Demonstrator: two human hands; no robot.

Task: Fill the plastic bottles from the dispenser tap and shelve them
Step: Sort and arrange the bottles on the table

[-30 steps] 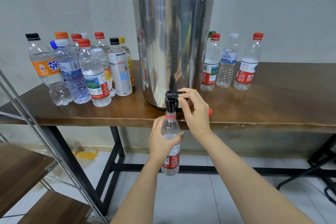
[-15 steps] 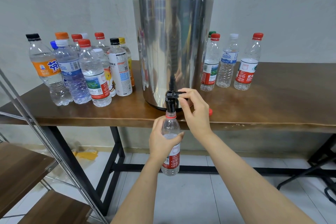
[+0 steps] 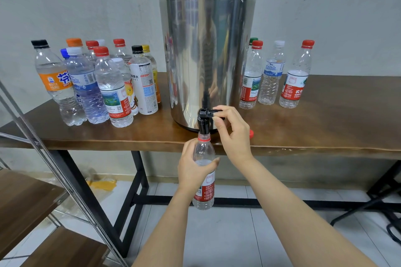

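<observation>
A steel dispenser (image 3: 207, 54) with a black lid stands on the wooden table (image 3: 325, 128). Its black tap (image 3: 204, 122) overhangs the front edge. My left hand (image 3: 195, 169) grips a clear uncapped bottle (image 3: 205, 198) with a red label, its mouth right under the spout and water up to its shoulder. My right hand (image 3: 233, 131) pinches the tap lever. A red cap (image 3: 251, 134) lies on the table beside that hand.
Several capped bottles (image 3: 97, 84) stand left of the dispenser, and several more (image 3: 271, 76) to its right. A metal-framed rack with wooden shelves (image 3: 28, 201) is at lower left. Black table legs (image 3: 138, 180) and tiled floor lie below.
The hands and the bottle stay where they were. I cannot tell any rise of the water in the bottle.
</observation>
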